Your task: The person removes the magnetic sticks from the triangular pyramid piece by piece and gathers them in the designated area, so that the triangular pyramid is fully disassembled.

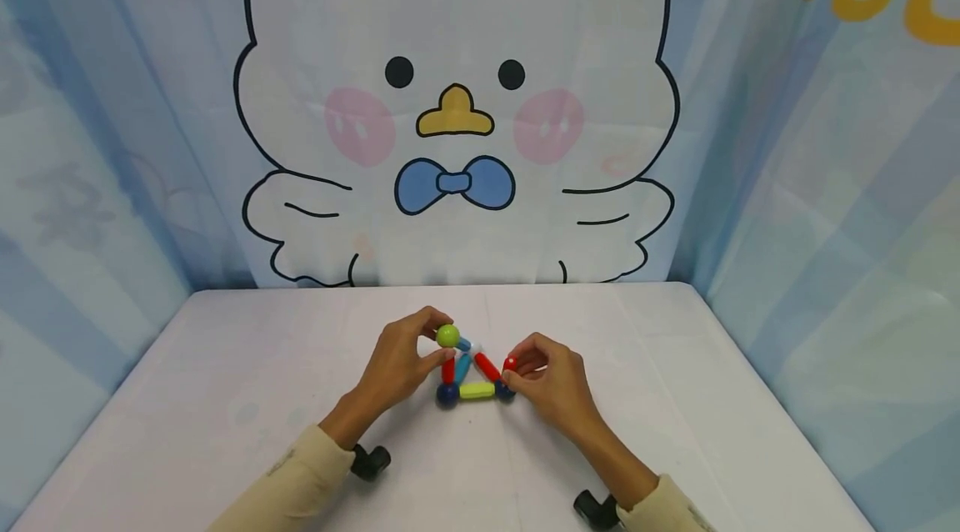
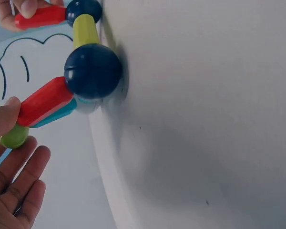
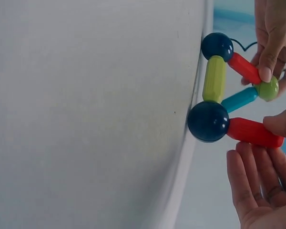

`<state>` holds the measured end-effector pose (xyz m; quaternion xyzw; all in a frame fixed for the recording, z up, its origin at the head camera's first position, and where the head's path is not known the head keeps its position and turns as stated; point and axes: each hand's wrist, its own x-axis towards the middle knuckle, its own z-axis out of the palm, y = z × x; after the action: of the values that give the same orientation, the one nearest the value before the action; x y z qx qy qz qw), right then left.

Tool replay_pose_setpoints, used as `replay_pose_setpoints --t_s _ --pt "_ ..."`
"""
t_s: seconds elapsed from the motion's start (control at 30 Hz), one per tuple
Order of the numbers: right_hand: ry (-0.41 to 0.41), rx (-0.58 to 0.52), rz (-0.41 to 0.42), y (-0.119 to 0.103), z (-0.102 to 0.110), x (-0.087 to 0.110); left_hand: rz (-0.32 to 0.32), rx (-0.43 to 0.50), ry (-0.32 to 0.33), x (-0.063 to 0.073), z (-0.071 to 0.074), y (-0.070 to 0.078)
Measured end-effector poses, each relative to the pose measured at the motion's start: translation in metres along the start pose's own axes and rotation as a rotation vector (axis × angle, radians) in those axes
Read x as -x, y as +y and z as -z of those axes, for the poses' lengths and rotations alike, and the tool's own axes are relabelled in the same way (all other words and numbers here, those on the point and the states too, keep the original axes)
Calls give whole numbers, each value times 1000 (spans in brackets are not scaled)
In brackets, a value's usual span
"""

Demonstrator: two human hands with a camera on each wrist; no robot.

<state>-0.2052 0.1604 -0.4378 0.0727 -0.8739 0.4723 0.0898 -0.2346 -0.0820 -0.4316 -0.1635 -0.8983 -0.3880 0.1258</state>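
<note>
A toy frame of coloured rods and balls stands on the table. My left hand (image 1: 401, 355) pinches the lime green ball (image 1: 447, 336) atop an upright red rod (image 2: 44, 101), which rises from the left dark blue ball (image 1: 447, 395). A yellow-green rod (image 1: 477, 391) joins this to the right dark blue ball (image 3: 208, 121). Between thumb and fingers, my right hand (image 1: 558, 386) holds another red rod (image 3: 252, 132), its lower end against the right ball. Behind are a teal rod (image 1: 462, 368), a slanted red rod (image 1: 487, 366) and a white ball (image 1: 476, 347), partly hidden.
The pale tabletop (image 1: 240, 365) spreads around the frame. A printed curtain (image 1: 457, 240) with a cartoon bird hangs behind the table's far edge, and blue drapes (image 1: 840, 265) flank both sides. Dark wrist devices (image 1: 371, 462) sit by both cuffs.
</note>
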Motion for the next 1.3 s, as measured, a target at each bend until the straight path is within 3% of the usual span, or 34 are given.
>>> replay_pose_setpoints --t_s 0.27,0.4,0.7,1.0,1.3 --pt "-25 26 18 8 10 4 -35 -63 36 5 10 -9" --pt "-39 53 0 10 15 4 -42 -88 3 6 16 -14" --pt "-88 109 -50 17 27 4 6 -212 -85 10 29 -23" --pt "-134 192 -40 27 35 0 53 -374 -169 20 31 -30" --pt "-145 269 -78 32 37 -4 -8 -449 -177 24 29 -30"
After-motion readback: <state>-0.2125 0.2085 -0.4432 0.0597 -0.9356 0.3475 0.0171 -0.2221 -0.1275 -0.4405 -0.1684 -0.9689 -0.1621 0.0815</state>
